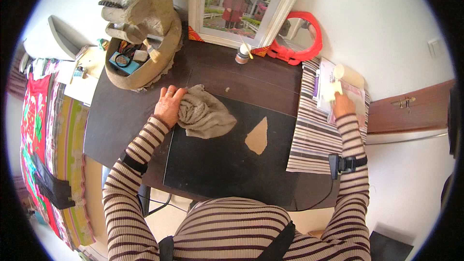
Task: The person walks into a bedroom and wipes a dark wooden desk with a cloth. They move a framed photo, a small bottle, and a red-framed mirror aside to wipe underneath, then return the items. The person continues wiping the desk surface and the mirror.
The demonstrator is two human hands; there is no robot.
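Note:
My left hand [168, 106] lies at the left edge of a bunched grey-brown cloth [206, 114]. Its fingers touch the cloth; the thumb is hidden, so a grip cannot be made out. The cloth lies partly over a black mat [217, 163] on a dark wooden table [214, 76]. Farther right on the mat is a torn, pointed piece of brown cardboard [258, 137]. At the right end of the table, my right hand [343, 106] holds a small pale yellow object [334, 90], blurred, above papers and plastic packets [353, 96].
A papier-mâché-like holder [159, 69] with a brush and small items stands back left. Behind are a small jar [242, 54] with a stick across it, a framed picture [217, 38] and a red-rimmed mirror [315, 40]. Striped cloth [308, 152] covers the right end, where a cream roll [349, 74] lies.

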